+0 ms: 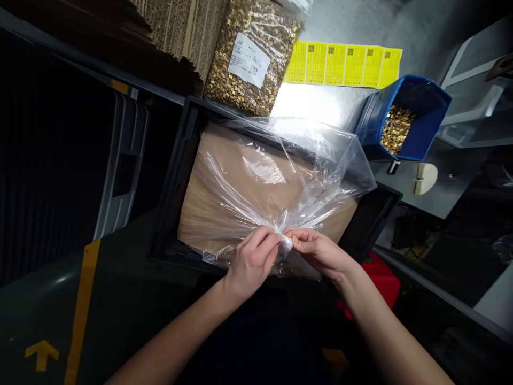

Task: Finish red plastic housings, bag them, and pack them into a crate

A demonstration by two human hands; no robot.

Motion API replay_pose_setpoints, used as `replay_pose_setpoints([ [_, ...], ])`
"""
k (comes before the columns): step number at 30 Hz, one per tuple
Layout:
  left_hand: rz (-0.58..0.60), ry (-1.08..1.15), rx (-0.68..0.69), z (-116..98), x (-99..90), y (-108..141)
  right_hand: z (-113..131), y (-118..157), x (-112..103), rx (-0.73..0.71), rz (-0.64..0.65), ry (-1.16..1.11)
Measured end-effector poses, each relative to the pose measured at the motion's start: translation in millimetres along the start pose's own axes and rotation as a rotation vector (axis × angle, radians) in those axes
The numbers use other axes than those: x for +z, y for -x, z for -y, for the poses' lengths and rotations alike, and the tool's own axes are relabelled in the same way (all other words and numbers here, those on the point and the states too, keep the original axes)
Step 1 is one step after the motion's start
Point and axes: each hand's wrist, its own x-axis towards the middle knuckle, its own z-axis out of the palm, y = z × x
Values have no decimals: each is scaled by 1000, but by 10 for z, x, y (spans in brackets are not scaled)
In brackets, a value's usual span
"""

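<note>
A clear plastic bag (260, 166) lies over brown cardboard (216, 160) inside a black crate (170, 198). Its film gathers into a twisted bunch near the crate's front edge. My left hand (255, 259) pinches this bunch from the left, fingers closed. From the right, my right hand (316, 250) grips the same bunch between thumb and fingers. Both hands are nearly touching. Loose film spreads up and to the right beyond the crate's rim.
Behind the crate lie a bag of brass-coloured parts (250, 59), yellow labels (336, 64) and stacked cardboard (176, 32). A blue bin (425, 112) holding small brass pieces stands at right. Something red (380, 283) is below right.
</note>
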Motion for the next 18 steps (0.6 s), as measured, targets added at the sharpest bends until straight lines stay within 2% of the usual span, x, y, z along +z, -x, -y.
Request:
replay_pose_setpoints([
  [3,152,-250,25,-123,29,-26,-49,-38,-9,23,-33,-30],
  [7,166,-510,54,-244,56,-90,-43,-24,-5,54,-45,-8],
  [11,244,-572,74,-283,-42,-81,48,52,10,64,-78,140],
  [14,360,-482,-12,-269,-145,-36,56,78,25,-62,-252,466],
  [16,474,-442,-92,-204,-159,-20,13,21,44,-166,-468,780],
  [18,537,-456,-154,-84,-127,-13,-50,-95,72,-238,-656,1034],
])
